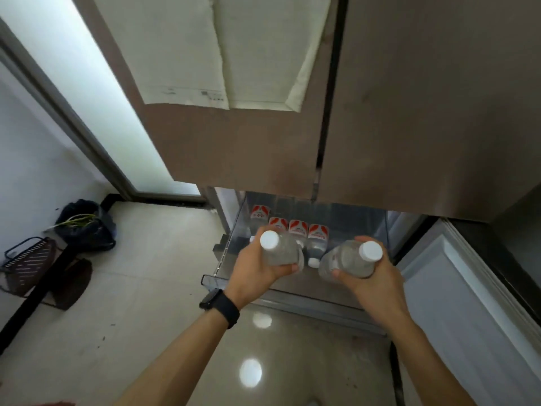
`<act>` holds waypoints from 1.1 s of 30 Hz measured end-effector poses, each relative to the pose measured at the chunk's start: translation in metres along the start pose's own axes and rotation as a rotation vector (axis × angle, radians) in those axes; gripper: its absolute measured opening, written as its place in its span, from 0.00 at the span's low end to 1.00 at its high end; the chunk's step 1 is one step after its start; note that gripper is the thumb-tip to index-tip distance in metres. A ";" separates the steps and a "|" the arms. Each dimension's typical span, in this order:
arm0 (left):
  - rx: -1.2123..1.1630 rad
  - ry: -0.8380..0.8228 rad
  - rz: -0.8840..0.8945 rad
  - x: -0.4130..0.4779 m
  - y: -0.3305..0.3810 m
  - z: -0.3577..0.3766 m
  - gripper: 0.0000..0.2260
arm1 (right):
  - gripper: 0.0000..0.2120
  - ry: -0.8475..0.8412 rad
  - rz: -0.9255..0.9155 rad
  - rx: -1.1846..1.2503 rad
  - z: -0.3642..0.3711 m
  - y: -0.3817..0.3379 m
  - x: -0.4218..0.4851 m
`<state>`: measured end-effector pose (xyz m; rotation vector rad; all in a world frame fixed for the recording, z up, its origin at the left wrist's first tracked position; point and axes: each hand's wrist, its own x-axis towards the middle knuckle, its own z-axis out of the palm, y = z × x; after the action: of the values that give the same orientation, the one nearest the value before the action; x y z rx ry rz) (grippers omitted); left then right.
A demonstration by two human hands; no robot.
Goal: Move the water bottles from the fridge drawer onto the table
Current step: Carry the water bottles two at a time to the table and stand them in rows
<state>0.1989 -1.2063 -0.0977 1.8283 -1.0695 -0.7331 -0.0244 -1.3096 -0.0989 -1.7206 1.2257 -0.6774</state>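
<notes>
You held one water bottle (283, 255) in your left hand (256, 275), fingers curled round its clear body and its white cap tipped up toward you. Your right hand (373, 278) was wrapped the same way round a second bottle (347, 260), cap pointing up and to the right. Both bottles hung just above the open fridge drawer (231, 250), the two hands near each other but not touching.

Below them, a row of red-labelled bottles (298, 229) lay in the drawer. Four labels showed, yet your hands and the held bottles covered the near ends, so the full count could not be told. The label print was too blurred to read. The fridge doors (234, 148) above hid the drawer's back. A black watch (220, 306) sat on your left wrist. Off to the left, on the tiled floor (164, 273), were a dark bag (85, 227) and a wire rack (27, 259).
</notes>
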 end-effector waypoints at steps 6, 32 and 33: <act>0.037 0.326 0.045 -0.102 0.000 -0.125 0.31 | 0.33 -0.161 -0.236 0.049 0.073 -0.100 -0.056; 0.085 1.309 -0.697 -0.865 -0.169 -0.353 0.28 | 0.28 -1.314 -0.884 -0.180 0.446 -0.276 -0.682; 0.080 1.334 -0.727 -0.884 -0.177 -0.357 0.29 | 0.30 -1.346 -0.888 -0.191 0.458 -0.278 -0.701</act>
<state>0.1491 -0.2394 -0.0441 2.1434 0.4523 0.2551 0.2215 -0.4660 -0.0173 -2.1810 -0.4472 0.2362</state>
